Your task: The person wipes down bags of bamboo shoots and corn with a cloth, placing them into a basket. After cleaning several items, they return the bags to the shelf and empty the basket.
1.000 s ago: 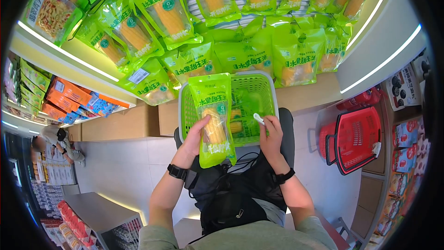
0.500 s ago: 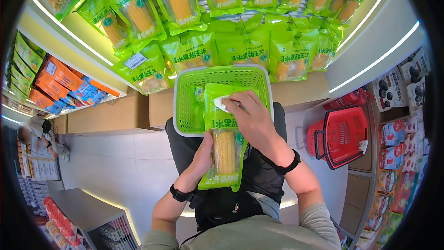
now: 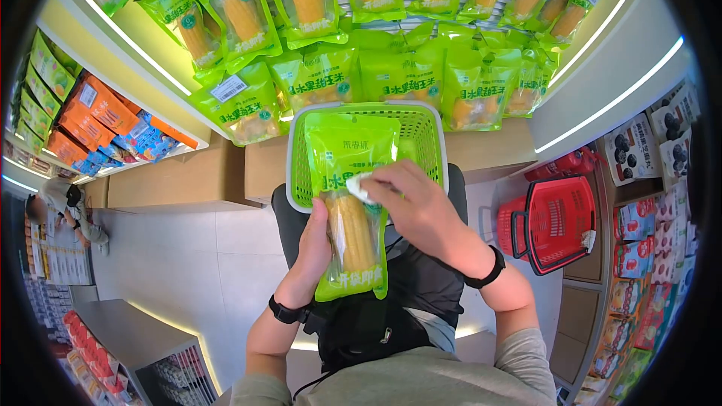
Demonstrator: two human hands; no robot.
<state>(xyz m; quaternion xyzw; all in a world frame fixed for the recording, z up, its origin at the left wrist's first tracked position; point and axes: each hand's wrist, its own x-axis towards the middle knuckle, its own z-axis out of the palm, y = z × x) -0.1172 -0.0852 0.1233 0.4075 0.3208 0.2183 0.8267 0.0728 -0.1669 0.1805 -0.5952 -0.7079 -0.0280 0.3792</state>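
My left hand [image 3: 314,246] grips the left edge of a green corn packet [image 3: 353,237], whose clear window shows a yellow cob. The packet is tilted, its upper end over the green basket [image 3: 302,189] that stands in front of me by my knees. In my right hand [image 3: 414,203] a white cloth or tissue [image 3: 359,187] is pinched between thumb and fingers, against the packet's front near the top of the window. My right fingers partly cover the printed label. Some green shows inside the basket behind the packet.
Rows of similar corn packets [image 3: 402,68] fill the shelf ahead, above a wooden ledge [image 3: 489,149]. A red basket [image 3: 560,222] with a black handle stands to the right. Orange snack packs [image 3: 89,120] sit on the left shelf. Another person [image 3: 75,210] is at the far left.
The corn packet has shifted left and slightly up, uncovering its top print. My right hand has moved the white cloth down the packet's front to the window.
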